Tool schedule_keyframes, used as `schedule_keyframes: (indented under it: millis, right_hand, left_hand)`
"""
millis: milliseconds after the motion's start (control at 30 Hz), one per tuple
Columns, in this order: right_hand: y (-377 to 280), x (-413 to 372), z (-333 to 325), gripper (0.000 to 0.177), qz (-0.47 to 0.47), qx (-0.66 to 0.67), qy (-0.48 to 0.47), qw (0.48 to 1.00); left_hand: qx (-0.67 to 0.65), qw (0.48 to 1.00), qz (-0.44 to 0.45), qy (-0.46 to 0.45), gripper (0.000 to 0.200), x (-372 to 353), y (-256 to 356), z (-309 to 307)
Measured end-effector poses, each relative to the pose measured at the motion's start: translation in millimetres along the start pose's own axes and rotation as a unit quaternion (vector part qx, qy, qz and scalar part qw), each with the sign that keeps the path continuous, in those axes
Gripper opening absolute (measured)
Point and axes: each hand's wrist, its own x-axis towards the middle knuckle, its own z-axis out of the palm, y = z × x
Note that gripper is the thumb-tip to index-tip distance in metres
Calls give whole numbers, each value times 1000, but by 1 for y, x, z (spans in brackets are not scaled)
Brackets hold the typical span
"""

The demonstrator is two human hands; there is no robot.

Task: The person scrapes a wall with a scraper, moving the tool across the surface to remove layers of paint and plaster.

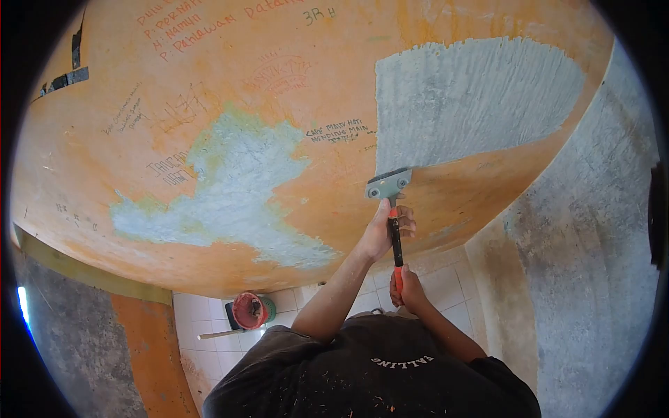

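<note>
A long-handled scraper (396,240) with a wide grey head and a black-and-red handle is in both my hands. Its blade edge rests against the orange painted wall (334,174), just under the lower left corner of a large scraped grey patch (474,101). My left hand (380,233) is around the upper handle, thumb up by the head and fingers loosely curled on the far side. Lower down, my right hand (411,289) is closed around the red grip at the handle's end.
Another bare, pale blue patch (237,181) lies to the left, among handwritten marks. On the tiled floor (286,299) below stands a reddish bucket (249,311), beside a tool with a pale handle (219,335). A grey side wall (585,258) meets the orange one at the right.
</note>
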Motion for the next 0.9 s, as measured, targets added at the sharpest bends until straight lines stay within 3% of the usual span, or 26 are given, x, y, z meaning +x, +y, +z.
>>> schedule_keyframes:
  millis: [67,133,167,333,900]
  right_hand:
    - [5,2,-1,60,-3,-2,3,1000]
    - [12,5,-2,61,-8,-7,4,1000]
    - [13,7,1,61,-7,2,6,1000]
    - [17,8,10,63,-16,4,21,1000]
    - [20,16,18,70,-44,-44,66,996]
  left_hand:
    - [-31,999,-11,-6,52,1,0,-7]
    - [21,986,-23,-166,49,17,-14,-42]
    - [22,985,-18,-171,49,19,-11,-38]
    - [17,996,-6,-88,43,14,-14,-30]
    - [52,995,10,-84,43,19,-14,-31]
